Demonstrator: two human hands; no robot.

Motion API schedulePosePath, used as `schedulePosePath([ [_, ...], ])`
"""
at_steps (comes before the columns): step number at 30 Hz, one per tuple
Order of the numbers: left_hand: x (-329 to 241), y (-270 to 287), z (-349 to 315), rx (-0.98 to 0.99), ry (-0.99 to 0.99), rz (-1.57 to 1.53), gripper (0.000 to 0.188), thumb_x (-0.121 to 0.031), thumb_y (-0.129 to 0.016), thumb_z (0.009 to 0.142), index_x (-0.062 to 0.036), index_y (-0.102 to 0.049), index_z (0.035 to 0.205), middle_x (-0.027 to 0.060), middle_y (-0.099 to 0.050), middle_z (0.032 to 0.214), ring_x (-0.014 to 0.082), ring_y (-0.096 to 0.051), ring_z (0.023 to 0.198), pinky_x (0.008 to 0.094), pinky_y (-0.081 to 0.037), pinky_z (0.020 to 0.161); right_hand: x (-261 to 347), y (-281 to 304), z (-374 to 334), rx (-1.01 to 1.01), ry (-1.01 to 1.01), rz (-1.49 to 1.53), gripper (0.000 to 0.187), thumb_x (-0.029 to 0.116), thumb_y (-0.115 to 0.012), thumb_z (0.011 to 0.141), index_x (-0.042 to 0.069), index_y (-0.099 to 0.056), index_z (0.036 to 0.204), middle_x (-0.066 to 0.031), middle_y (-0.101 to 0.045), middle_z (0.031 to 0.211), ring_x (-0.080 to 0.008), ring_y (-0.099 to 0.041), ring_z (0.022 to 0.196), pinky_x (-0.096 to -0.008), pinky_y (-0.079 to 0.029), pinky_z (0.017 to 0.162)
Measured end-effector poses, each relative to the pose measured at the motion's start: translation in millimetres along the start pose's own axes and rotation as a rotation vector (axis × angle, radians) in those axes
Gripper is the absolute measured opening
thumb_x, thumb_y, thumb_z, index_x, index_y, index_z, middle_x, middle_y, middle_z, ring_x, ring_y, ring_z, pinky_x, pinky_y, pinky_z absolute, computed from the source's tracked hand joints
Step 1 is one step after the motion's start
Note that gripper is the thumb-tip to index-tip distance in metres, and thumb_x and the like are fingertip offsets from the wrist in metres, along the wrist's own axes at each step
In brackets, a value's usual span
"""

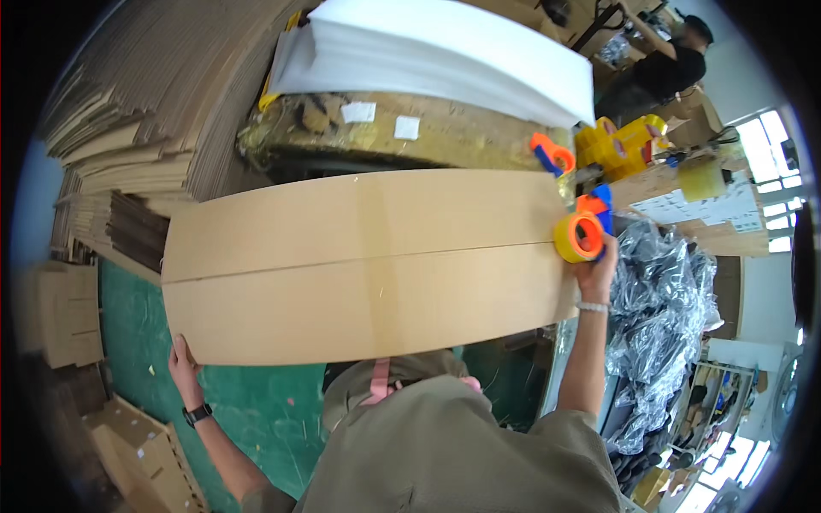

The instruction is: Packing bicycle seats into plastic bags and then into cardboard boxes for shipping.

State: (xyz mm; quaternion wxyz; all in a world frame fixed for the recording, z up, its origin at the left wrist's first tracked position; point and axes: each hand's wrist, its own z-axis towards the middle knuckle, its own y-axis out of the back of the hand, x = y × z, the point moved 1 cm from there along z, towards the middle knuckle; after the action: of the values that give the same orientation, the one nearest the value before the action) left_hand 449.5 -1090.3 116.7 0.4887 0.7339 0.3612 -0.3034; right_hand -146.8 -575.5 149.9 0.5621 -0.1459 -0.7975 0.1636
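A long cardboard box (282, 227) lies across in front of me, its two top flaps meeting along a seam. A faint darker band crosses the flaps near the middle. My left hand (183, 369) grips the near left corner, thumb up against the edge and the other fingers mostly hidden. At the right end, my right hand (600, 267) is closed round a tape dispenser (590, 224), orange and blue with a yellow roll, right at the end of the seam. A second orange and blue tape dispenser (554, 156) rests just beyond the box's far right corner.
White foam sheets (453, 51) lie on the worn bench (479, 137) beyond the box. Flat cardboard stacks (162, 111) rise at left. Yellow tape rolls (623, 144) and crumpled clear plastic (658, 299) are at right. Another person (663, 73) works at the far right. The floor (256, 410) is green.
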Motion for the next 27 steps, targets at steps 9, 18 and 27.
schedulePosePath([
  [9,186.2,3.2,-3.9,-0.122,0.221,-0.345,0.060,-0.046,-0.062,0.095,-0.0053,-0.051,0.138,0.0060,-0.060,0.126,0.0142,-0.057,0.109,0.0297,-0.048,0.085,-94.8,15.4,-25.2,-0.028,0.009,-0.137,0.019,0.022,-0.057,0.092,0.004,-0.063,0.099,-0.0013,-0.063,0.091,-0.0129,-0.060,0.087,-0.0269,-0.048,0.084],
  [18,204.5,-5.3,-6.4,-0.279,-0.091,-0.100,0.068,-0.029,-0.071,0.091,0.0096,-0.043,0.139,0.0190,-0.057,0.131,0.0249,-0.058,0.115,0.0345,-0.045,0.098,-75.2,-62.3,-36.9,0.338,0.298,-0.947,0.037,0.016,-0.052,0.089,-0.003,-0.061,0.119,-0.0005,-0.063,0.091,-0.0079,-0.049,0.069,-0.0236,-0.040,0.065],
  [27,102.4,-21.6,-29.3,-0.245,-0.113,0.141,0.065,-0.032,-0.071,0.088,0.0063,-0.048,0.135,0.0222,-0.057,0.126,0.0322,-0.058,0.113,0.0392,-0.045,0.099,-103.7,-184.9,-150.2,0.932,0.346,-1.064,0.077,0.008,-0.064,0.063,-0.007,-0.046,0.136,-0.0199,-0.061,0.125,-0.0274,-0.059,0.117,-0.0396,-0.042,0.105],
])
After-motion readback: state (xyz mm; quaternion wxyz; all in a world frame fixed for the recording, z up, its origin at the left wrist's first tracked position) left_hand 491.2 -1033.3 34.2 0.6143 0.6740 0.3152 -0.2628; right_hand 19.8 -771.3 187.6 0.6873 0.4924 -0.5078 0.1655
